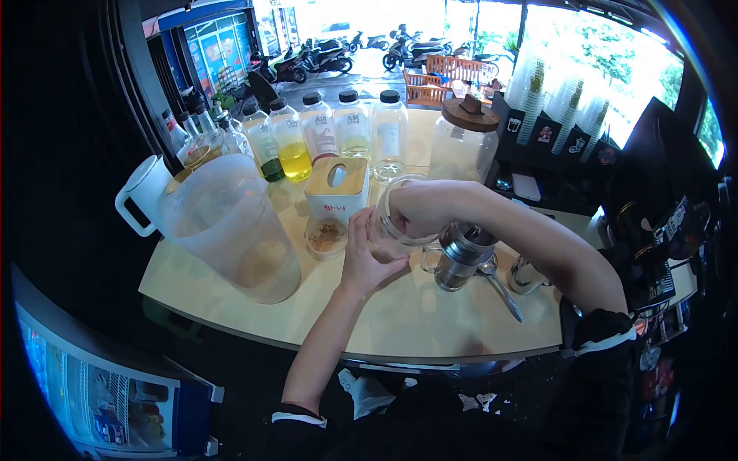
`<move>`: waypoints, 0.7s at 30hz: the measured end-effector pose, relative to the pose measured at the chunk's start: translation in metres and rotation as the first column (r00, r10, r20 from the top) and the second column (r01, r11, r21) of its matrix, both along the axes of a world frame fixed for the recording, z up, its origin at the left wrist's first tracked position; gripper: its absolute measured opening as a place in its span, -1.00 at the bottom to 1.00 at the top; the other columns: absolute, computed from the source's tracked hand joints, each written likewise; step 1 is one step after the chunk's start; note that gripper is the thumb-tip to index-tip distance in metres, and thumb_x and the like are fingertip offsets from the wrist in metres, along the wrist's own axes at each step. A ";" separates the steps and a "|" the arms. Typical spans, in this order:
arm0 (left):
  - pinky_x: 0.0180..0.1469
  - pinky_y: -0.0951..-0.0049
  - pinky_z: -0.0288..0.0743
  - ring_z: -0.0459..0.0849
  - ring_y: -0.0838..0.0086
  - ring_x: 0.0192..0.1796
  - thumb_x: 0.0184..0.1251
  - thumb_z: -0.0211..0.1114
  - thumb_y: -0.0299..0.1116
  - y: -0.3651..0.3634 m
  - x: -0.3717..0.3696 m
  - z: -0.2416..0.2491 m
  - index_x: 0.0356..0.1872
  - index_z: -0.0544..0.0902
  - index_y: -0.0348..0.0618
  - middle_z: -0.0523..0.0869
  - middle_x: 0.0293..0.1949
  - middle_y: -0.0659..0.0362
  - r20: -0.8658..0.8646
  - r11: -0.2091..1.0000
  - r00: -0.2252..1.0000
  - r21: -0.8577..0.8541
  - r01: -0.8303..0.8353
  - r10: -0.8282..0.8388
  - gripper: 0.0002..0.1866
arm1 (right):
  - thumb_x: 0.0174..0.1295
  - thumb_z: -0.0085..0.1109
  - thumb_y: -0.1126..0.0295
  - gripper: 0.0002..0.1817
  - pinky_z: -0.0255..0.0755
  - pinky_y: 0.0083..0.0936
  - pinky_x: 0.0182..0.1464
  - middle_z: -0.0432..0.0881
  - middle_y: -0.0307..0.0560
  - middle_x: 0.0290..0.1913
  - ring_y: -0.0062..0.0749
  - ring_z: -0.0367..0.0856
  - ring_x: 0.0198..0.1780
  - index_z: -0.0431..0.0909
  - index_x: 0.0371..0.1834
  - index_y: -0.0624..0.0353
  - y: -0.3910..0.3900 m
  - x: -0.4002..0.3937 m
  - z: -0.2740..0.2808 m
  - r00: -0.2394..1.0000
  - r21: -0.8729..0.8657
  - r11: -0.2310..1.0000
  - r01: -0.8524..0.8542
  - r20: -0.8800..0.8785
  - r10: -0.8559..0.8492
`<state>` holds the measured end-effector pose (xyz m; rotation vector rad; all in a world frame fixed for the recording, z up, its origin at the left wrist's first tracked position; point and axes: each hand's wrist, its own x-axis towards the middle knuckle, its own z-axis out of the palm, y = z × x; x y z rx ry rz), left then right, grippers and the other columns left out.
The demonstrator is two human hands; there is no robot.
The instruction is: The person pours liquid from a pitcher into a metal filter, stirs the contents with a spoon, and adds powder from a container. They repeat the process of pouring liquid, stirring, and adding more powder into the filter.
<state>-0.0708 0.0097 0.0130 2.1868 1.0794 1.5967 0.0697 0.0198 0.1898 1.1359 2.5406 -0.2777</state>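
Note:
A clear glass jar (387,247) stands or is held near the middle of the counter. My left hand (364,257) wraps round its left side, thumb stretched along the lower front. Through the jar's mouth reaches my right hand (415,211), its fingers curled inside; whatever they hold is hidden. A small round dish with brown bits (327,236) lies just left of my left hand. Under my right forearm are a metal-topped glass press (458,265), a spoon (503,290) and a glass mug (526,274).
A large translucent bucket (231,230) and a white pitcher (144,196) occupy the left. Behind stand a wood-lidded tissue box (337,188), several black-capped bottles (294,154) and a wood-lidded jar (463,150). Stacked plastic cups (565,107) are at back right.

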 end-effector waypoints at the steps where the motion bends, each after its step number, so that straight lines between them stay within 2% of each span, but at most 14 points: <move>1: 0.31 0.19 0.35 0.38 0.12 0.27 -0.35 0.64 -0.31 0.000 0.000 0.000 0.31 0.20 -0.09 0.32 0.19 0.02 0.001 1.000 1.000 -0.001 -0.003 0.003 0.07 | -0.13 0.18 0.51 -0.81 0.50 -0.33 -0.22 0.67 0.07 -0.36 -0.12 0.64 -0.30 0.68 -0.40 0.28 0.000 0.002 0.000 0.999 -0.005 1.000 -0.009 -0.044 0.009; 3: 0.32 0.20 0.35 0.38 0.12 0.27 -0.34 0.64 -0.29 0.000 -0.001 0.000 0.32 0.19 -0.09 0.32 0.19 0.02 0.009 0.999 1.000 -0.036 0.016 -0.016 0.07 | -0.14 0.16 0.53 -0.82 0.51 -0.35 -0.20 0.67 0.06 -0.36 -0.13 0.64 -0.27 0.68 -0.43 0.30 0.002 0.008 -0.003 0.996 -0.007 1.000 -0.019 -0.087 0.018; 5: 0.32 0.19 0.35 0.38 0.12 0.27 -0.33 0.65 -0.28 0.000 -0.001 0.000 0.32 0.18 -0.09 0.32 0.19 0.02 0.003 1.000 1.000 -0.028 0.007 -0.007 0.07 | -0.11 0.12 0.56 -0.80 0.50 -0.39 -0.12 0.66 0.08 -0.31 -0.15 0.63 -0.18 0.68 -0.39 0.30 0.005 0.015 -0.010 0.977 0.036 0.999 -0.038 -0.208 0.044; 9: 0.31 0.19 0.36 0.38 0.12 0.27 -0.33 0.65 -0.28 0.001 -0.001 0.000 0.33 0.17 -0.08 0.31 0.19 0.02 -0.008 1.000 1.000 -0.014 -0.004 0.004 0.09 | -0.09 0.10 0.58 -0.75 0.48 -0.41 -0.07 0.65 0.10 -0.25 -0.18 0.61 -0.09 0.68 -0.32 0.30 -0.010 0.011 0.007 0.984 0.051 0.999 0.012 -0.176 -0.003; 11: 0.31 0.18 0.36 0.38 0.12 0.27 -0.34 0.65 -0.29 -0.001 0.000 0.000 0.33 0.16 -0.08 0.30 0.19 0.03 0.003 1.000 1.000 -0.022 0.007 -0.007 0.09 | -0.08 0.09 0.59 -0.72 0.48 -0.40 -0.06 0.64 0.08 -0.21 -0.17 0.60 -0.07 0.67 -0.25 0.29 -0.013 0.010 0.010 0.985 0.024 0.996 0.083 -0.151 -0.079; 21: 0.32 0.18 0.31 0.36 0.12 0.27 -0.35 0.66 -0.32 0.000 0.000 -0.002 0.31 0.18 -0.11 0.31 0.19 0.03 0.017 1.000 1.000 -0.006 0.011 -0.011 0.08 | -0.07 0.08 0.62 -0.74 0.49 -0.40 -0.05 0.64 0.07 -0.18 -0.18 0.58 -0.05 0.66 -0.27 0.29 -0.023 0.008 0.020 0.987 0.083 0.995 0.062 -0.153 -0.049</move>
